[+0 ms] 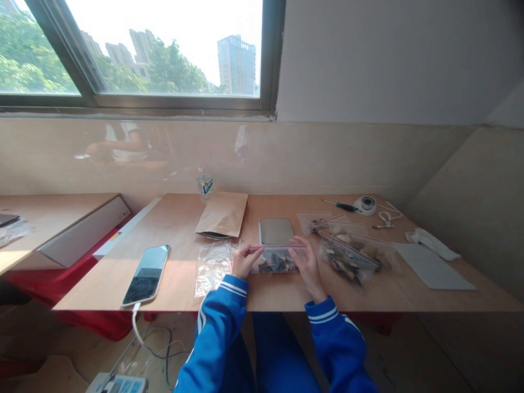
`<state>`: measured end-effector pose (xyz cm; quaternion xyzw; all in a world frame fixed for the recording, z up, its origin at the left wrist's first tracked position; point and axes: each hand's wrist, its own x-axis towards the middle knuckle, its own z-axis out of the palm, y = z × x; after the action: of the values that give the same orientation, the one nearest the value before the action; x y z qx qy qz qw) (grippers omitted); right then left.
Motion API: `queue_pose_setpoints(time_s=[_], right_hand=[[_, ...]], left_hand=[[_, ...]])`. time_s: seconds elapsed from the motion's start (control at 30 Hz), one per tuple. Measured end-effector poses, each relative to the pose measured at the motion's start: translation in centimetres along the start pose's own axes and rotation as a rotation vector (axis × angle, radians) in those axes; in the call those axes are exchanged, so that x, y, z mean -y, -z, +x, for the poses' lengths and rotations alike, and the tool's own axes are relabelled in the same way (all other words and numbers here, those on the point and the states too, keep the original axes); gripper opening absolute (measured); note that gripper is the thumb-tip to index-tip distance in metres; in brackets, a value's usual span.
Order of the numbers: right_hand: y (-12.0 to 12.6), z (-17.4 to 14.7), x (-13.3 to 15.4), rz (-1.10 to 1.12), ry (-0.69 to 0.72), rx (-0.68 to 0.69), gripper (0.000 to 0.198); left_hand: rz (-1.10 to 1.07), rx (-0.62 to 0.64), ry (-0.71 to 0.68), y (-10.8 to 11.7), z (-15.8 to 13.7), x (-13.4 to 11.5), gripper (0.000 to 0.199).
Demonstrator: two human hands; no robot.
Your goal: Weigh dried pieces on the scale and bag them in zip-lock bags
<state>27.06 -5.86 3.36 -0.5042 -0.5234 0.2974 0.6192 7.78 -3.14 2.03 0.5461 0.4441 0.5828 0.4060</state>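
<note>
A clear zip-lock bag (276, 263) with a red seal strip lies on the table in front of me, holding dark, flake-like pieces. My left hand (243, 261) pinches its top left corner between thumb and fingers. At the top right end, my right hand (306, 267) grips the seal edge, thumb in front and fingers behind. Just behind the bag sits a flat silver-topped device (276, 230), like a small scale. An empty-looking clear bag (210, 267) lies beside my left hand. Several filled zip-lock bags (347, 259) overlap to the right of my right hand.
A phone (147, 275) on a white cable lies left. Behind are a brown paper pouch (225, 213) and a plastic bottle (203, 184). A green-handled screwdriver (346, 207), a dome camera (365, 204), a white cloth (432, 243) and a white sheet (436, 267) are right.
</note>
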Motion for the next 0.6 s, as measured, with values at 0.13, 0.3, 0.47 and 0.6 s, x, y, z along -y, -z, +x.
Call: queue_pose_setpoints(time_s=[0.13, 0.3, 0.47, 0.6], right_hand=[[0.1, 1.1, 3.7, -0.461, 0.344, 0.143, 0.029], [-2.0, 2.7, 7.5, -0.879, 0.430, 0.652, 0.010], [-3.3, 4.0, 8.1, -1.012, 0.455, 0.802, 0.016], [-3.9, 3.5, 7.4, -1.092, 0.517, 0.780, 0.020]], left_hand=[[0.025, 0.054, -0.046, -0.1, -0.1, 0.2, 0.027], [0.021, 0.089, -0.082, 0.0, -0.2, 0.1, 0.026], [0.028, 0.070, -0.085, 0.1, -0.3, 0.0, 0.025], [0.080, 0.080, -0.125, 0.1, -0.4, 0.2, 0.026]])
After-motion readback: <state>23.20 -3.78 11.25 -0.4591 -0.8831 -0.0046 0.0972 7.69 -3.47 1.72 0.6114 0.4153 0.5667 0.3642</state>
